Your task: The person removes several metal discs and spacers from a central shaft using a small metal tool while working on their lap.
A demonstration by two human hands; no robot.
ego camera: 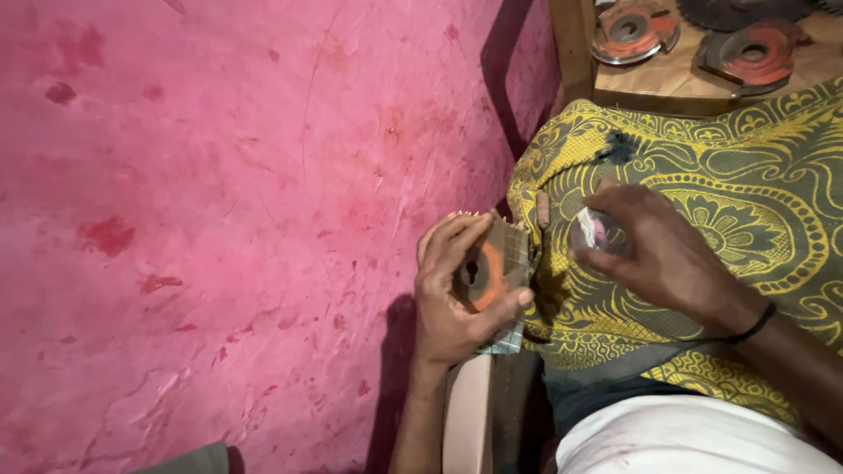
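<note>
- Pink, rough plaster wall (219, 219) fills the left of your view, blotched with darker red patches and fine cracks.
- Your left hand (452, 298) sits just right of the wall, fingers curled over the top edge and thumb pressed under the lower edge of a disc pack (493, 274), so the hand is clamped on it.
- Flat and squarish, the pack has a clear glossy wrap over checked card. Inside is a round orange disc with a dark centre hole. Its face is turned toward you and its long side runs near to far.
- Your right hand (654, 254) lies to the right of the pack, a gap between them. Its fingers are closed on a small clear piece (597, 233) with a pink blur inside; what that is I cannot tell.
- Yellow and grey-green patterned cloth (746, 202), soft and creased, lies under the right hand. A dark band circles that wrist.
- Far right, a wooden tray (667, 83) holds more orange-and-grey discs (632, 31), flat and round, well apart from both hands.
</note>
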